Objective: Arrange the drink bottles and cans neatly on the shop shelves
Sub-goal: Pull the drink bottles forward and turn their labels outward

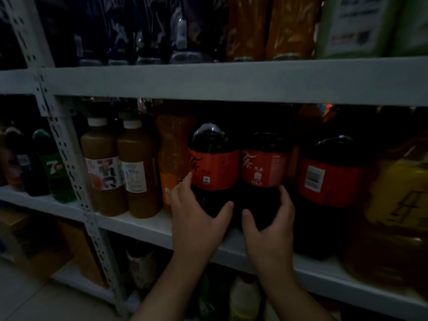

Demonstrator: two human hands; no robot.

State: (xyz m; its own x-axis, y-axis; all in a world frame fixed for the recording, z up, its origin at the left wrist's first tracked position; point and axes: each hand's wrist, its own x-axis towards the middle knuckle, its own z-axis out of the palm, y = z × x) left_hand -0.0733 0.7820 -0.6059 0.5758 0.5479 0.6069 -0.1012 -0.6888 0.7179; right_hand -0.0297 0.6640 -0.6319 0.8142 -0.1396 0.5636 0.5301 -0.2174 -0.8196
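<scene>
Left hand (199, 220) grips 1 full cola bottle (214, 167); right hand (271, 228) grips the neighbouring cola bottle (264, 167) on the shelf (143, 224).

Bottles (214, 167) are crowding the middle shelf (143, 224), leaving only its front strip bare; the upper shelf (231, 82) is hanging close overhead.

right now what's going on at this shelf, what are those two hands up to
A person seems to be lining up big cola bottles on the middle shelf. The left hand grips the lower part of the left cola bottle, and the right hand grips the middle cola bottle beside it. Both stand upright, red labels facing out. A third cola bottle to their right shows its barcode. Brown juice bottles stand further left.
</scene>
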